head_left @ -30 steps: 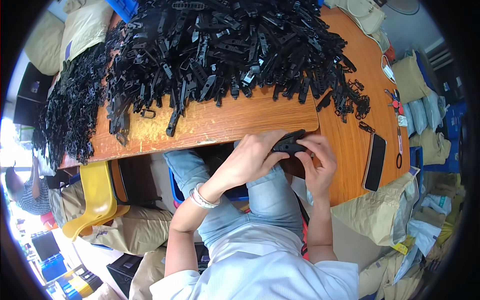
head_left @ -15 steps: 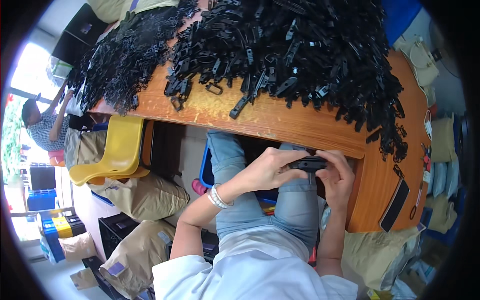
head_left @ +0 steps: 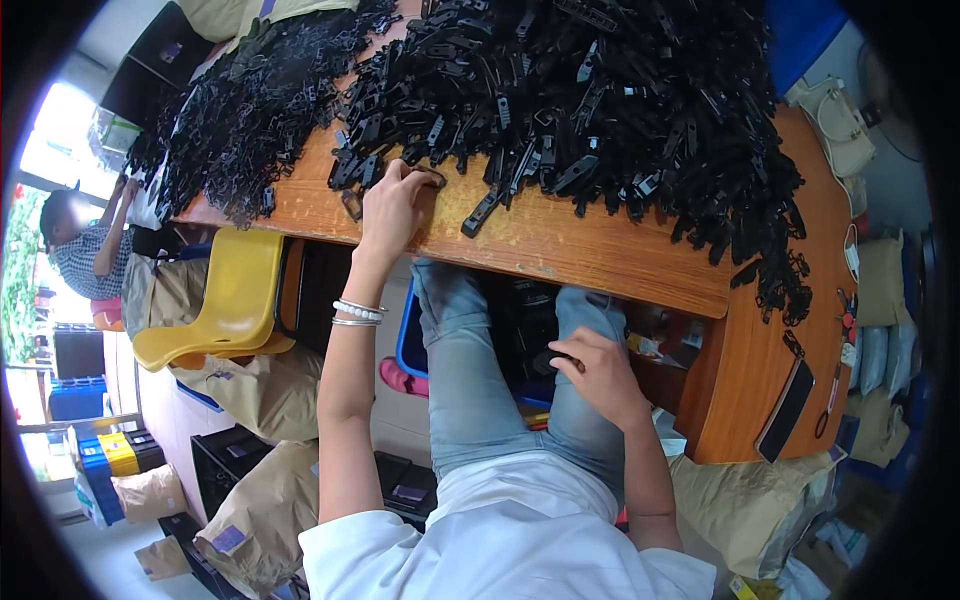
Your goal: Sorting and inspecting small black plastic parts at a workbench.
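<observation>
Hundreds of black clips (head_left: pixel 560 110) heap across the wooden tabletop (head_left: pixel 600 250), spilling toward its near edge. Left hand (head_left: pixel 392 205) rests there, fingers curled over a clip at the heap's fringe. Right hand (head_left: pixel 600 375) sits below the tabletop on the lap, loosely curled; whether it holds anything, I cannot tell.

Single head-worn fisheye, steeply downward over wooden table (head_left: pixel 560 240) edge and lap, close

Plastic parts (head_left: pixel 600 110) heaped on the table (head_left: pixel 600 250); chair (head_left: pixel 225 300) to its left.
</observation>
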Demonstrator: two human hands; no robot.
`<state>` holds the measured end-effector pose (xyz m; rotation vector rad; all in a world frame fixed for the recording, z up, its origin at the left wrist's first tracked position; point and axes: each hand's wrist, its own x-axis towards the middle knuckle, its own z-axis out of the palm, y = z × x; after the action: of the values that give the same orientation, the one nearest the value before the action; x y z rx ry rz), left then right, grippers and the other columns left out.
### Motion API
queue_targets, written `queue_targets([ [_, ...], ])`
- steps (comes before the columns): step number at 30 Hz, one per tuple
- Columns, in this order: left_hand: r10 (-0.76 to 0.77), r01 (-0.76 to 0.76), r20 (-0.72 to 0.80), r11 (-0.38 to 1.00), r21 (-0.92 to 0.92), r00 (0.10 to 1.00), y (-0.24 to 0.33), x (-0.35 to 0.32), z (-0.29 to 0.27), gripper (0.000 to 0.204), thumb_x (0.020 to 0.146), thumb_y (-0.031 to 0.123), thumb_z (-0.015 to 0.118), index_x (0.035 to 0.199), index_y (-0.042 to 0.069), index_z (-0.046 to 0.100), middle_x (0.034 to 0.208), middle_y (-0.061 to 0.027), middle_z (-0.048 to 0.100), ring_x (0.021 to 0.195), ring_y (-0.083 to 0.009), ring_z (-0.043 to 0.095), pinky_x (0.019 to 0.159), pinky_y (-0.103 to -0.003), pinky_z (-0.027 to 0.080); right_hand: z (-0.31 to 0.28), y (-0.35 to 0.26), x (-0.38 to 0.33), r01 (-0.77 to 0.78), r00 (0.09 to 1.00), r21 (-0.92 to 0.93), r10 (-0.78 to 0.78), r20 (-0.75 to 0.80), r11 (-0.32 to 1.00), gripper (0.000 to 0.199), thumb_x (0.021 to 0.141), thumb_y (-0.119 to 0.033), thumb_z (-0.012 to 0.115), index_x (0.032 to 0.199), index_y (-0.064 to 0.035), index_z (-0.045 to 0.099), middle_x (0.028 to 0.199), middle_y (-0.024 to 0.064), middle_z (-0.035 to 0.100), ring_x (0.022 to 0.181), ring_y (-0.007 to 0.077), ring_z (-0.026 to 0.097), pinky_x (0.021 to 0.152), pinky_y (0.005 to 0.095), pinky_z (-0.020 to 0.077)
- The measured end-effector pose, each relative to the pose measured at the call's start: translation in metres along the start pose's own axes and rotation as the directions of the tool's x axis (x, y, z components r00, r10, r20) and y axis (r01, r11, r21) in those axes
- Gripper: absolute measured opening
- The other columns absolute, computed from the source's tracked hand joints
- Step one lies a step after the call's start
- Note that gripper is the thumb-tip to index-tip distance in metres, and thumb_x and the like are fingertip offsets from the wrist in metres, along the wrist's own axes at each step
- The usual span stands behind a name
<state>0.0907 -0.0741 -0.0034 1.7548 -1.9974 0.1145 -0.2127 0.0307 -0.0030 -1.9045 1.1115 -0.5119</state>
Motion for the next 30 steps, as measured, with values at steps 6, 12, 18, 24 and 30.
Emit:
queue_targets([
  [6,0.06,-0.086,-0.221,0.99,-0.109,0.973,0.024,0.002,-0.004,0.019,0.071,-0.006,0.061,0.087,0.003,0.063,0.098,-0.0127,0.054,0.09,-0.0268,0.055,0.078,-0.035,0.046,-0.004,0.006,-0.004,0.141,0.904,-0.011,-0.133,-0.407,0.99,0.017,0.075,0.004,0.062,0.092,0.001,0.063,0.085,0.0111,0.06,0.074,0.022,0.06,0.064,0.0278,0.0465],
  [12,-0.06,0.011,-0.087,0.877,-0.48,0.994,0.062,-0.011,-0.023,0.015,0.08,-0.006,0.054,0.094,-0.003,0.054,0.092,-0.0131,0.058,0.084,-0.0229,0.057,0.073,-0.029,0.044,-0.06,0.031,-0.025,-0.124,0.668,0.045,0.117,-0.735,0.991,0.011,0.079,0.002,0.058,0.089,0.0017,0.062,0.08,0.011,0.059,0.069,0.0215,0.058,0.061,0.0278,0.0456],
  [18,-0.027,0.041,0.031,0.738,-0.674,0.999,0.114,-0.018,-0.016,0.023,0.073,-0.006,0.058,0.096,-0.002,0.055,0.091,-0.0081,0.057,0.081,-0.0161,0.054,0.072,-0.026,0.042,-0.12,0.07,-0.052,-0.65,0.289,-0.095,0.129,-0.949,0.754,0.023,0.081,-0.011,0.06,0.101,-0.0003,0.058,0.09,0.0137,0.058,0.081,0.0258,0.059,0.069,0.0344,0.0453],
  [24,0.14,0.11,0.218,0.539,-0.835,0.966,0.163,-0.029,-0.006,0.033,0.067,-0.013,0.061,0.097,-0.001,0.056,0.087,-0.0032,0.051,0.079,-0.0106,0.05,0.07,-0.022,0.042,-0.131,0.092,-0.056,-0.834,0.162,0.0,0.244,-0.956,0.552,0.022,0.078,-0.014,0.063,0.097,-0.002,0.061,0.095,0.0146,0.059,0.081,0.0323,0.06,0.07,0.0407,0.0462],
  [30,0.207,0.187,0.326,0.498,-0.847,0.922,0.179,-0.037,0.008,0.032,0.069,-0.012,0.062,0.098,-0.002,0.056,0.084,-0.0024,0.05,0.074,-0.0092,0.049,0.07,-0.02,0.041,-0.133,0.096,-0.063,-0.77,0.23,-0.13,0.081,-0.97,0.625,0.021,0.076,-0.016,0.065,0.092,-0.0024,0.063,0.087,0.0138,0.061,0.077,0.0319,0.059,0.067,0.0392,0.0459],
])
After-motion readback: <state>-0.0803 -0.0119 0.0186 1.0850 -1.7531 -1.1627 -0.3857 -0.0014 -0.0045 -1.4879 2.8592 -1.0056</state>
